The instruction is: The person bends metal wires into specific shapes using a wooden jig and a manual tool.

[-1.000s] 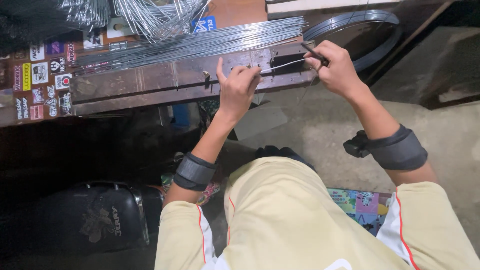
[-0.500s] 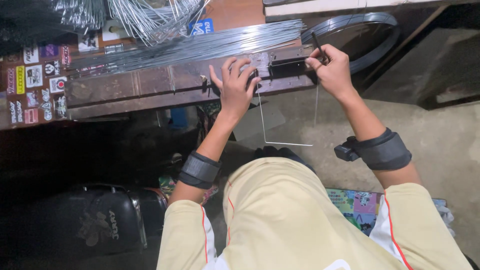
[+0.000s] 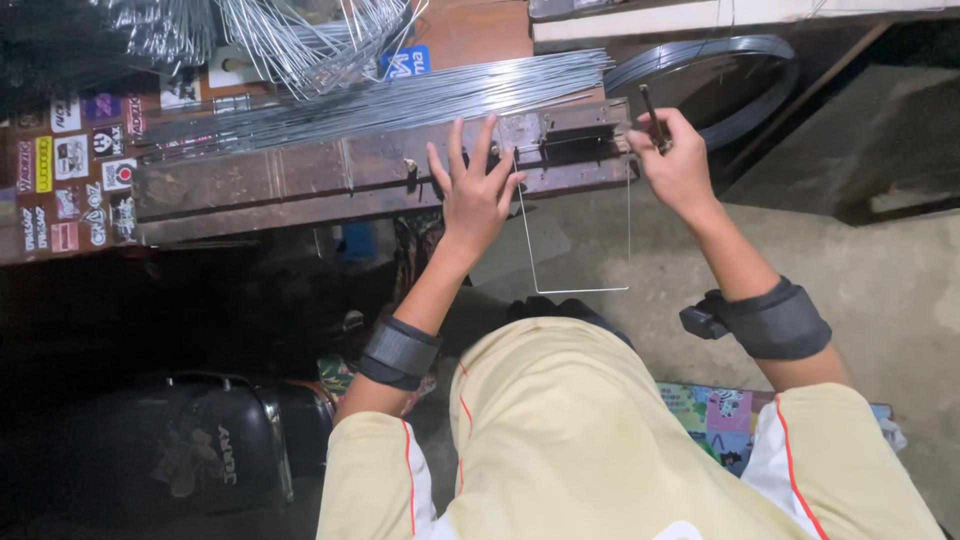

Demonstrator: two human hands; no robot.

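The left hand (image 3: 478, 190) lies with fingers spread on the rusty metal bending jig (image 3: 340, 180) at the bench (image 3: 480, 35) edge. At its 3 o'clock, the right hand (image 3: 675, 160) pinches a dark lever handle (image 3: 652, 115). A bent wire frame (image 3: 575, 290) hangs from the jig between both hands. Straight wire rods (image 3: 400, 100) lie at 12 o'clock.
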